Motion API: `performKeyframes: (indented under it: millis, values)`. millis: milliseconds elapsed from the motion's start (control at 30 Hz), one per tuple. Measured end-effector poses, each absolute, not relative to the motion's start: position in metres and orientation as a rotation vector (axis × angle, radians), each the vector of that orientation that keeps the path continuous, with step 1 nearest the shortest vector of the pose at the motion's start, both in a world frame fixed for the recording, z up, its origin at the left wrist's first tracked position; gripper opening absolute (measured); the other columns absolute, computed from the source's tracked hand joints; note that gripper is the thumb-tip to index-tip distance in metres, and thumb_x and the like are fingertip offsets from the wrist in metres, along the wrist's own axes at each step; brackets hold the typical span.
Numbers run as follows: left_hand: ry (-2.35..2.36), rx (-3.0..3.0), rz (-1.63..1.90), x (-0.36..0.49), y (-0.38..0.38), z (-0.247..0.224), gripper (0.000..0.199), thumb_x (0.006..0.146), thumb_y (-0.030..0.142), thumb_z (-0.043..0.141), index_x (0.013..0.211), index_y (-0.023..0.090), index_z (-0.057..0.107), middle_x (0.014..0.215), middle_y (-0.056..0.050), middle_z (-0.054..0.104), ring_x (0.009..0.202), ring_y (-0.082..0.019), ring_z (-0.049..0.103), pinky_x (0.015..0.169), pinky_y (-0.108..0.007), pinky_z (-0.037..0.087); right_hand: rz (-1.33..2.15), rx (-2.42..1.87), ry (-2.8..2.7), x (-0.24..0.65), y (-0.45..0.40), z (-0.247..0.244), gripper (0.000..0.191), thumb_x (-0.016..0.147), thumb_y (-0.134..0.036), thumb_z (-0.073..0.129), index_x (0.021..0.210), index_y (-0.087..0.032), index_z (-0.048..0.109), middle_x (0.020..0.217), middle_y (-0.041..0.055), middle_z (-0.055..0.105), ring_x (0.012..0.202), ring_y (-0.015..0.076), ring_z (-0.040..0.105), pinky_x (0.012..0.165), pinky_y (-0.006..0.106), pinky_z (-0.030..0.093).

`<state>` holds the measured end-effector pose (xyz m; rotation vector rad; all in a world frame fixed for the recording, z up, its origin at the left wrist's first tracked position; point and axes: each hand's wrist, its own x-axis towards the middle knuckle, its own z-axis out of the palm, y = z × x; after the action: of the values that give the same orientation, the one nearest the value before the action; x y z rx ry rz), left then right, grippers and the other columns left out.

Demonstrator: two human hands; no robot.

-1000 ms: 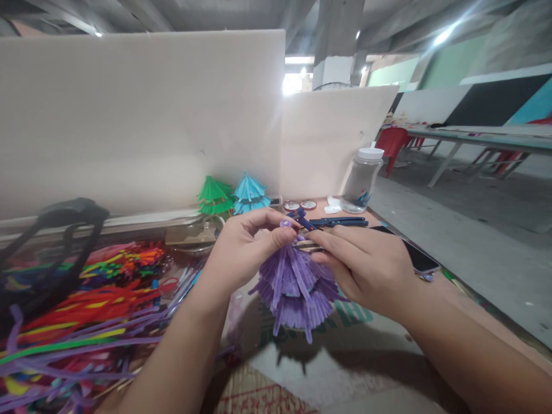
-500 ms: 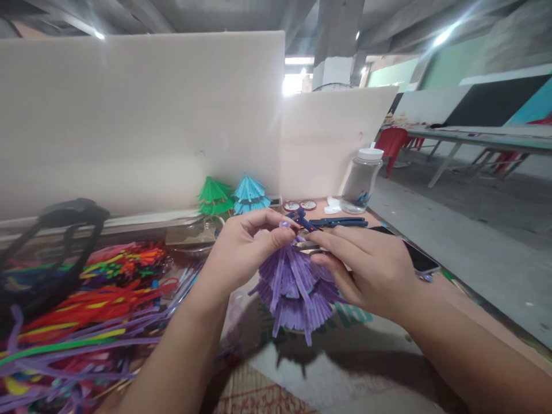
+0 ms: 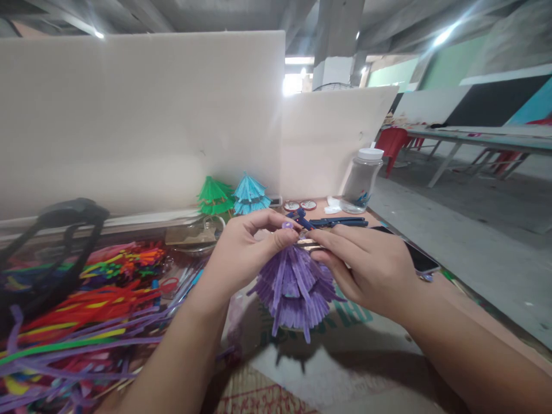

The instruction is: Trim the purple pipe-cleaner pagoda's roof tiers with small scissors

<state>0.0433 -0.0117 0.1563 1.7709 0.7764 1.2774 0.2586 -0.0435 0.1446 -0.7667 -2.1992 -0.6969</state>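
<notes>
A: Where is the purple tree (image 3: 297, 293) held?
B: Above the desk (image 3: 452, 299), well inside its right edge. Its top is pinched at a purple curl (image 3: 287, 226) by the left hand (image 3: 248, 247); a slim, tweezer-like tool (image 3: 307, 245) is pinched by the right hand (image 3: 366, 264).
A: What is hidden?
B: The tool's tips are lost near the left thumb, so what is gripped there cannot be told. The dark phone (image 3: 420, 257) is partly covered by the right hand.
A: Has anything been changed since half a second ago?
B: The curl has been shifted slightly rightward.
A: And the edges?
B: The desk's left side is crowded by coloured strips (image 3: 81, 313); surface is left exposed between right forearm and right edge.
</notes>
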Motion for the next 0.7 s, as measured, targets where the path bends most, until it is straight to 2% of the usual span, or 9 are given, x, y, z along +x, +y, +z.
performKeyframes:
  millis: [267, 400, 567, 700]
  values:
    - [0.789, 1.788, 1.266, 0.043, -0.012, 0.157, 0.014, 0.081, 0.034, 0.077, 0.082, 0.020, 0.076, 0.085, -0.002, 0.076, 0.079, -0.016, 0.066, 0.078, -0.027, 0.048, -0.724, -0.757, -2.205, 0.256, -0.044, 0.145, 0.022, 0.098, -0.025, 0.054, 0.113, -0.012, 0.064, 0.085, 0.0050, 0.071, 0.074, 0.0183, 0.065, 0.065, 0.032, 0.044]
    - [0.809, 1.773, 1.259, 0.043, -0.012, 0.156, 0.016, 0.081, 0.035, 0.076, 0.081, 0.019, 0.076, 0.083, -0.002, 0.076, 0.077, -0.015, 0.065, 0.075, -0.026, 0.047, -0.715, -0.771, -2.192, 0.259, -0.043, 0.145, 0.022, 0.098, -0.026, 0.055, 0.114, -0.014, 0.063, 0.094, 0.0069, 0.073, 0.081, 0.0203, 0.066, 0.068, 0.032, 0.044]
    - [0.993, 1.840, 1.261, 0.039, -0.002, 0.150, 0.022, 0.083, 0.040, 0.072, 0.084, 0.018, 0.074, 0.081, -0.002, 0.074, 0.074, -0.016, 0.064, 0.068, -0.026, 0.044, -0.785, -0.876, -2.174, 0.264, -0.038, 0.145, 0.025, 0.099, -0.031, 0.051, 0.115, -0.015, 0.061, 0.098, 0.0092, 0.072, 0.074, 0.0177, 0.064, 0.062, 0.031, 0.038]
    - [1.081, 1.930, 1.163, 0.037, 0.008, 0.146, 0.023, 0.083, 0.040, 0.070, 0.085, 0.017, 0.073, 0.082, -0.004, 0.074, 0.075, -0.019, 0.066, 0.069, -0.029, 0.047, -0.811, -0.886, -2.163, 0.264, -0.037, 0.145, 0.028, 0.100, -0.033, 0.050, 0.118, -0.015, 0.061, 0.099, 0.0094, 0.073, 0.077, 0.0175, 0.065, 0.062, 0.030, 0.039]
